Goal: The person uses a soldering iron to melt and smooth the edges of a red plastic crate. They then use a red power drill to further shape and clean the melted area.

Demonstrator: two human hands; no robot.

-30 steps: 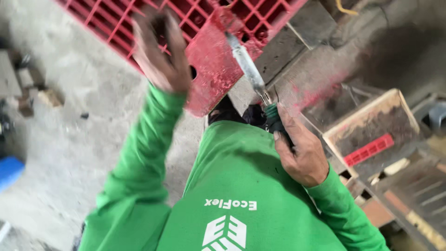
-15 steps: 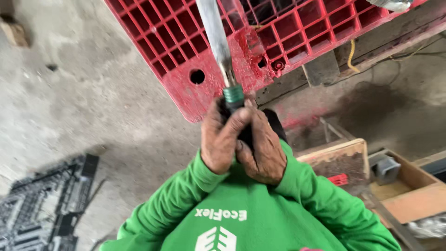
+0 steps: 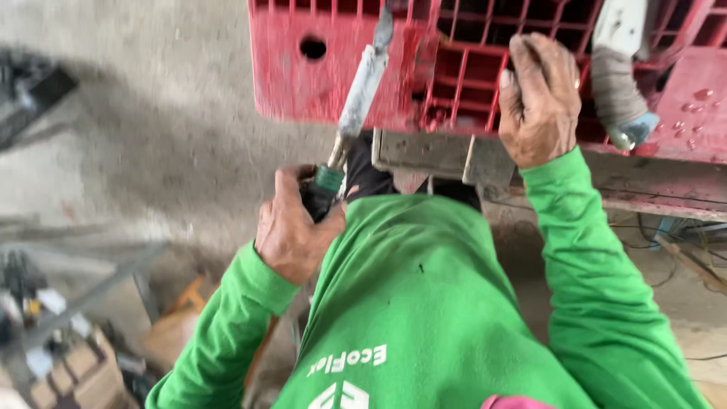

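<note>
My left hand (image 3: 291, 235) is closed around the dark handle, with its green collar, of a long grey metal tool (image 3: 362, 85). The tool slants up and its tip reaches the top rim of a red plastic lattice crate (image 3: 333, 87). My right hand (image 3: 539, 98) grips the crate's grid bars further right, fingers hooked into the openings. Both arms are in green sleeves, and a green shirt (image 3: 424, 303) fills the lower middle of the view.
A grey wrapped cylinder with a bluish end (image 3: 617, 87) pokes out of the crate beside my right hand. The crate rests on a worn beam (image 3: 428, 155). Grey concrete floor (image 3: 151, 151) lies to the left, with blurred clutter (image 3: 53, 333) at lower left and cables (image 3: 681, 242) at right.
Both hands were together on the tool handle; now my right hand has left it and taken hold of the crate's grid. The tool leans more to the right.
</note>
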